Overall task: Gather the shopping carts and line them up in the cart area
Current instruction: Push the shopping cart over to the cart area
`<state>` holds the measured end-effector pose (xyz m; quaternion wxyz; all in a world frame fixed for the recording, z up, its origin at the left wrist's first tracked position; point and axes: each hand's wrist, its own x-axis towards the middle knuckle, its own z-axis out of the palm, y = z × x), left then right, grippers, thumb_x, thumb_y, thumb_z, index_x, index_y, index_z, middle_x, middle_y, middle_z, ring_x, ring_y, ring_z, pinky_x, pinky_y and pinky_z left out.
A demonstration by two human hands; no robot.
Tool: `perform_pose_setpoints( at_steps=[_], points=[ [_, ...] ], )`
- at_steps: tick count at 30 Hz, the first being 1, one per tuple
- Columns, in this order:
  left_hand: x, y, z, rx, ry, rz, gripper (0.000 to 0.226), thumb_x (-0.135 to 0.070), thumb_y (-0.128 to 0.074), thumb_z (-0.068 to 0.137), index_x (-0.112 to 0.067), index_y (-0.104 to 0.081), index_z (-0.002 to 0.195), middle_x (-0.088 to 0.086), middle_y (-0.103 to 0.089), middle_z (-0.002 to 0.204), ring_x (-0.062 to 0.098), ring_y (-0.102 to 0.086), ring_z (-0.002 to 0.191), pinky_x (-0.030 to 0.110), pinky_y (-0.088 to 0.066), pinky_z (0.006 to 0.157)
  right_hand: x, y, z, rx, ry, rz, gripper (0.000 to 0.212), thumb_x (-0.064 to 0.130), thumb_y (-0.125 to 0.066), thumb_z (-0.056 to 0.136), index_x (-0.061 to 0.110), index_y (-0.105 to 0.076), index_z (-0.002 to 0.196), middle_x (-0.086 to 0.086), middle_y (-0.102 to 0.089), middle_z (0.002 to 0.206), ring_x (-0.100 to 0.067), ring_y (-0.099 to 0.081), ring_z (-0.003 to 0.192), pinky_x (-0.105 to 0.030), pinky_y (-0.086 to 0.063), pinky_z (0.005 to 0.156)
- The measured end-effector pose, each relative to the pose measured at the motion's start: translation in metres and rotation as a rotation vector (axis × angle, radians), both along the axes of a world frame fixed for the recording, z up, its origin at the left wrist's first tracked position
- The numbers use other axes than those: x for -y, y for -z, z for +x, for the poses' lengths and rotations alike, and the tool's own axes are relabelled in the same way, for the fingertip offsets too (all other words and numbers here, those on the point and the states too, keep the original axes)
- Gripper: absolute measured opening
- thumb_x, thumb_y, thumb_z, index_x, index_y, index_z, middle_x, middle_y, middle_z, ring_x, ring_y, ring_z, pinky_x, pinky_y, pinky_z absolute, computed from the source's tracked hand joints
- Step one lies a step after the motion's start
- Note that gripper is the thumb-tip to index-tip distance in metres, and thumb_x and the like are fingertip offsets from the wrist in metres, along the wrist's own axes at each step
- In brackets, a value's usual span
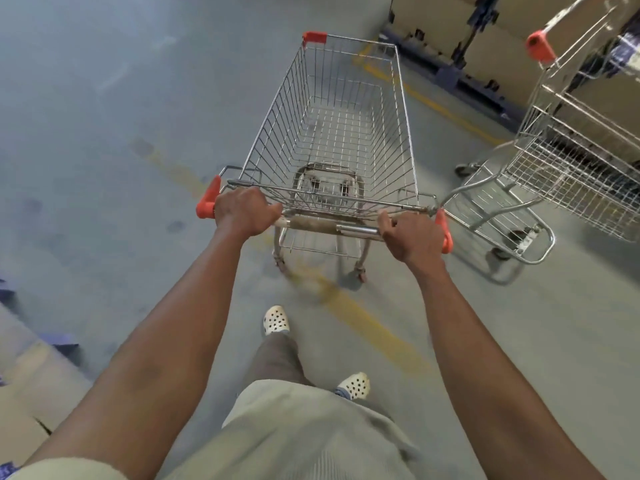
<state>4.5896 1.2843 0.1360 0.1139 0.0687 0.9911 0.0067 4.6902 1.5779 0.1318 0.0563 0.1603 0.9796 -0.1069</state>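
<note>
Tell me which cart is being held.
The centre cart: the left hand and right hand both grip its handle. The right cart stands apart, with no hand on it.

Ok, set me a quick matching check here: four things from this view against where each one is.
Things: 1 left hand; 2 right hand; 3 second cart; 4 yellow line.
Places: A on the floor under the held cart; B gripping the right end of the handle; C standing apart at the right; D gripping the left end of the handle.
Pairs: 1-D; 2-B; 3-C; 4-A.
</note>
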Motion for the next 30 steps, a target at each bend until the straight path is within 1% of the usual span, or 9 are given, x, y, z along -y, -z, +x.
perform_pose_setpoints(
  at_steps=[2,4,8,12,17,20,23,26,30],
  points=[
    [0.006,0.000,-0.027,0.021,0.019,0.002,0.045,-0.051,-0.045,0.089,-0.014,-0.067,0.078,0.011,-0.067,0.091,0.034,-0.063,0.093,0.037,-0.037,0.073,0.005,-0.002,-0.022,0.069,-0.001,0.050,0.073,0.058,-0.021,0.103,0.014,-0.063,0.062,-0.001,-0.052,0.062,-0.026,-0.055,0.072,-0.049,-0.022,0.116],
    [0.012,0.000,-0.054,0.047,0.033,0.005,0.044,-0.052,-0.046,0.088,-0.013,-0.067,0.080,0.014,-0.070,0.096,0.036,-0.064,0.097,0.037,-0.037,0.074,0.014,-0.004,-0.046,0.131,0.021,0.081,0.073,0.059,-0.020,0.101,0.013,-0.063,0.064,-0.005,-0.059,0.069,-0.027,-0.061,0.078,-0.050,-0.015,0.118],
    [0.024,-0.001,-0.113,0.099,0.078,-0.003,0.050,-0.057,-0.048,0.088,-0.012,-0.070,0.088,0.016,-0.071,0.103,0.036,-0.065,0.098,0.037,-0.037,0.075,0.030,-0.007,-0.098,0.270,0.106,0.046,0.064,0.058,-0.028,0.094,0.013,-0.068,0.074,-0.009,-0.069,0.086,-0.031,-0.067,0.090,-0.049,-0.027,0.108],
    [0.037,-0.002,-0.173,0.137,0.141,-0.031,0.058,-0.064,-0.045,0.090,-0.012,-0.071,0.095,0.016,-0.070,0.108,0.036,-0.065,0.101,0.039,-0.038,0.076,0.048,-0.012,-0.150,0.297,0.156,0.015,0.062,0.059,-0.033,0.091,0.014,-0.073,0.077,-0.006,-0.070,0.081,-0.028,-0.064,0.084,-0.048,-0.029,0.105],
    [0.049,-0.003,-0.240,0.260,0.196,-0.058,0.046,-0.054,-0.049,0.087,-0.016,-0.072,0.073,0.012,-0.068,0.093,0.031,-0.060,0.089,0.040,-0.038,0.080,0.071,-0.023,-0.200,0.257,0.193,0.036,0.065,0.061,-0.029,0.100,0.011,-0.064,0.075,-0.005,-0.055,0.069,-0.028,-0.057,0.077,-0.049,-0.032,0.107],
    [0.051,0.001,-0.280,0.296,0.214,-0.073,0.047,-0.055,-0.048,0.085,-0.018,-0.072,0.069,0.008,-0.068,0.084,0.030,-0.062,0.088,0.041,-0.040,0.081,0.076,-0.022,-0.235,0.244,0.218,0.022,0.063,0.059,-0.029,0.100,0.012,-0.059,0.070,-0.004,-0.054,0.066,-0.024,-0.055,0.069,-0.048,-0.035,0.103],
    [0.053,0.004,-0.324,0.292,0.249,-0.089,0.046,-0.055,-0.047,0.086,-0.018,-0.070,0.070,0.008,-0.066,0.086,0.030,-0.062,0.090,0.043,-0.042,0.084,0.078,-0.022,-0.277,0.273,0.219,0.019,0.061,0.059,-0.029,0.101,0.014,-0.050,0.065,-0.003,-0.047,0.062,-0.018,-0.040,0.058,-0.044,-0.038,0.095],
    [0.055,0.000,-0.368,0.297,0.360,-0.136,0.048,-0.055,-0.033,0.076,-0.022,-0.067,0.079,0.006,-0.063,0.090,0.031,-0.061,0.091,0.046,-0.046,0.084,0.078,-0.021,-0.322,0.288,0.220,0.013,0.059,0.059,-0.029,0.100,0.014,-0.047,0.066,-0.003,-0.045,0.063,-0.017,-0.039,0.058,-0.041,-0.034,0.076],
    [0.057,0.001,-0.435,0.293,0.383,-0.149,0.064,-0.061,-0.020,0.064,-0.023,-0.066,0.085,0.005,-0.062,0.090,0.030,-0.060,0.090,0.043,-0.039,0.074,0.075,-0.018,-0.393,0.334,0.222,0.021,0.054,0.056,-0.032,0.095,0.014,-0.054,0.070,-0.004,-0.049,0.066,-0.018,-0.043,0.060,-0.040,-0.037,0.078]
  ],
)
